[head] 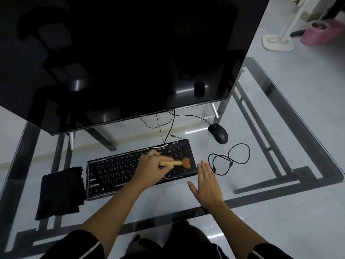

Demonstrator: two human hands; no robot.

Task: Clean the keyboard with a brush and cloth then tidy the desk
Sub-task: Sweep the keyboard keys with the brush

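Left hand (149, 166): fingers (157, 158) curled round the pale wooden handle of the brush (169, 163), tan bristles sticking out to the right of the knuckles and down on the number-pad end of the keyboard (119, 171). Under that hand and stretching away to its left, the black keyboard, lying aslant on the glass desk (164, 200). Right hand (208, 186): fingers (204, 168) straight and close together, thumb splayed out to the left, holding nothing, fingertips just beside the keyboard's near right corner; touching the glass or hovering over it, impossible to tell. Just right of those fingertips, a looped black cable (230, 159); farther off beyond them, a black mouse (218, 133). Well left of the brush hand, just past the keyboard's far end, a folded black cloth (61, 191). Behind everything, a large dark monitor (121, 53).
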